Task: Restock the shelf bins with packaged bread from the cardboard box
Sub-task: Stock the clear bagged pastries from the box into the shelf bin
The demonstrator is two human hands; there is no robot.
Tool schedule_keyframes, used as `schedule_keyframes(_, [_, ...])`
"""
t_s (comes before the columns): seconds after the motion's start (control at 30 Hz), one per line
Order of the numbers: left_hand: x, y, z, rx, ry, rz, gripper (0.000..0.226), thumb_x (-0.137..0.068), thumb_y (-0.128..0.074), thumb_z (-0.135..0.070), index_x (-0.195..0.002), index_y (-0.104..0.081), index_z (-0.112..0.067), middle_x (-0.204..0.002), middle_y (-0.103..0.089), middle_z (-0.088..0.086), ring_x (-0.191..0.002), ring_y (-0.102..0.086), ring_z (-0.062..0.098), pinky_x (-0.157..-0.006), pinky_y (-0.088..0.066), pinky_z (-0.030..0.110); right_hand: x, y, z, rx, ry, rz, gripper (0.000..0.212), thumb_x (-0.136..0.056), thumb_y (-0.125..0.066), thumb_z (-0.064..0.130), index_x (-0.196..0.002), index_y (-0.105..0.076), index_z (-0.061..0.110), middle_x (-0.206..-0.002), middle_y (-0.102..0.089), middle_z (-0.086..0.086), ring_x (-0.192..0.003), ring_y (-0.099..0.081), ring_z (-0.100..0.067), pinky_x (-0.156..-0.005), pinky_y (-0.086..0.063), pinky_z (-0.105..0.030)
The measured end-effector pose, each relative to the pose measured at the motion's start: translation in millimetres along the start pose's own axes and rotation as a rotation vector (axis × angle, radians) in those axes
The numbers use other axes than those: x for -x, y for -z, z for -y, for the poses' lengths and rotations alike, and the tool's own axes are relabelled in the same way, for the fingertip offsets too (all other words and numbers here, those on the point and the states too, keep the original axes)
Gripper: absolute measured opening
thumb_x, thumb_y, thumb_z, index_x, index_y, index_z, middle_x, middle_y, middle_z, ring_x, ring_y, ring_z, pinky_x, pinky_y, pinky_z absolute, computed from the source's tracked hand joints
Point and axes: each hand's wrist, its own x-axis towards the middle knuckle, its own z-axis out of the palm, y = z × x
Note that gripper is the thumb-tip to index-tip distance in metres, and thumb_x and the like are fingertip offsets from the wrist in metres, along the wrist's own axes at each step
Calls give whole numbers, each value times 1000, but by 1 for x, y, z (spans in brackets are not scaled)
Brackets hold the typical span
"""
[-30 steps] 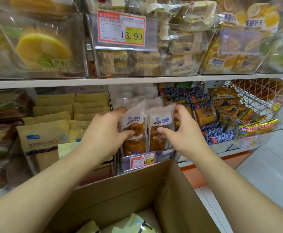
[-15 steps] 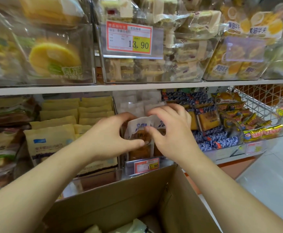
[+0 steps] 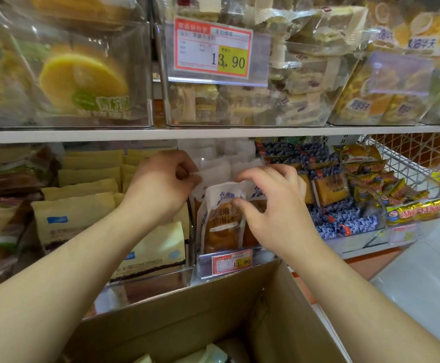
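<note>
the bread pack (image 3: 222, 218) looks light, soft and squishy, so the right hand (image 3: 271, 205) pinches its crinkly top edge while the left hand (image 3: 161, 184) pinches a white pack top (image 3: 215, 167) behind.

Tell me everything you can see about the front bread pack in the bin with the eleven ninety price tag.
The front bread pack is a clear plastic pouch with a white top bearing a blue logo and a printed label over golden-brown bread. It stands upright at the front of the clear bin, just behind the price tag. The right hand rests on its upper right side, thumb on its face. The left hand pinches a white pack behind it. Similar packs stand behind and beside it.
</note>
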Motion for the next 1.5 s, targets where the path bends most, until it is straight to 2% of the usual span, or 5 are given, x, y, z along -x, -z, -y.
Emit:
schedule_keyframes(0.27, [17,11,-11,257,-102,-112,5,-92,-75,-32,-91,-71,-30,-82,-72,-14,-82,-67,1,-76,-54,27,1,3,5,-39,16,-62,31,-88,-81,32,-117,-68,30,-119,-66,18,-125,-42,-17,-100,-26,-35])
schedule_keyframes(0.5, [29,17,-22,32,-126,229,57,-79,-66,-78,-122,-57,-42,-108,-61,-26,-92,-58,-3,-72,-46,19,3,-2,5,69,-55,42,40,-89,-78,41,-126,-64,35,-131,-67,15,-131,-38,-19,-101,-21,-34])
schedule_keyframes(0.9, [30,1,-16,-164,-211,186,45,-87,-78,-40,-128,-59,-37,-127,-67,-12,-112,-62,13,-90,-52,30,-2,21,-24,42,-233,154,88,-83,-84,27,-155,-35,35,-157,-39,7,-147,-33,-24,-123,-29,-50])
schedule_keyframes(1.13, [31,-1,-17,-116,-158,208,77,-79,-80,-57,-143,-43,-34,-132,-64,-4,-109,-65,21,-88,-57,36,1,18,-23,-200,-360,98,101,-90,-82,11,-165,-18,30,-161,-37,7,-148,-34,-10,-111,-28,-19])
schedule_keyframes(1.5, [30,-6,-17,-168,-105,192,64,-87,-77,-46,-139,-44,-30,-132,-67,0,-111,-67,26,-85,-57,36,10,13,-24,-166,-429,202,64,-97,-75,18,-151,-41,26,-143,-62,4,-131,-60,-19,-91,-41,-21])
